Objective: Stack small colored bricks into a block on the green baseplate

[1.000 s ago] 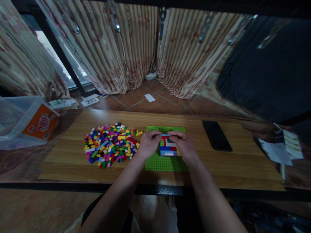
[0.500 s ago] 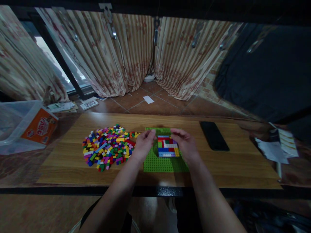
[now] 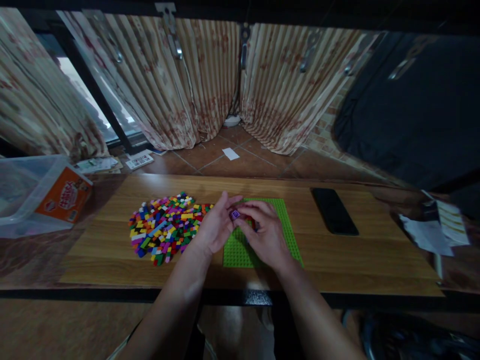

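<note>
My right hand (image 3: 265, 231) reaches over the green baseplate (image 3: 290, 230), fingers closed at the tips on a small purple brick (image 3: 235, 214). Palm turned up, my left hand (image 3: 217, 222) is beside it at the baseplate's left edge. Its fingers are stretched out and lie against or very near the purple brick; contact is hard to tell. Beneath my right hand, the layer of coloured bricks on the baseplate is almost wholly covered, with only a bit of red showing. A heap of loose coloured bricks (image 3: 165, 227) lies left of my left hand.
A black phone (image 3: 333, 211) lies on the wooden tabletop (image 3: 375, 250) to the right. Papers (image 3: 427, 232) are beyond the right edge. A clear plastic bin (image 3: 30, 200) with an orange label stands at the left. Striped curtains (image 3: 210, 80) hang behind.
Both hands have come together over the baseplate. The left has turned palm up, and the right has moved left across the built bricks, covering them. A purple brick now shows between the hands.
</note>
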Demonstrator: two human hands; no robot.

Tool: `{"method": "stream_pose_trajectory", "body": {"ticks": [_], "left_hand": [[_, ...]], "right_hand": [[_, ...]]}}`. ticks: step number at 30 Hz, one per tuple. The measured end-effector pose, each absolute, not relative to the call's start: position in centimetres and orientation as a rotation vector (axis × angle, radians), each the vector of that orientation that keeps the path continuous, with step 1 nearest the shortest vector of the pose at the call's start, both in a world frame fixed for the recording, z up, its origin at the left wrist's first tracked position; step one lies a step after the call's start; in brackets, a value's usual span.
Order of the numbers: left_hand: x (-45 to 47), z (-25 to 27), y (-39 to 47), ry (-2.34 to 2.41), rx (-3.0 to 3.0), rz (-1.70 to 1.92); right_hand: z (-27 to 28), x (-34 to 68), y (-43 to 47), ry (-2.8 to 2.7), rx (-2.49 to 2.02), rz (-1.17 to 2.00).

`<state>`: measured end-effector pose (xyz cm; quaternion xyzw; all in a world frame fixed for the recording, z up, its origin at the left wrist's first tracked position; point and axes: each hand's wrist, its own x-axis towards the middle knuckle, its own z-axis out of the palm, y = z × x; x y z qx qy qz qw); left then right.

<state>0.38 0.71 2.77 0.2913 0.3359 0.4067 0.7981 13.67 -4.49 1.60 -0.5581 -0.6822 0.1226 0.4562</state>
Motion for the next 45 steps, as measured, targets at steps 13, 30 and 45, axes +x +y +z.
{"method": "stream_pose_trajectory", "body": {"ticks": [13, 30, 45], "left_hand": [[-0.6, 2.7, 0.6, 0.819, 0.704, 0.893], [0.7, 1.0, 0.5, 1.046, 1.062, 0.908], [1.0, -0.3, 0.9, 1.008, 1.211, 0.908]], "right_hand": [[1.7, 15.6, -4.3, -1.357, -1.420, 0.482], [0.3, 19.9, -4.9, -1.245, -1.539, 0.839], [0.4, 19.1, -5.1, -1.443, -1.512, 0.683]]}}
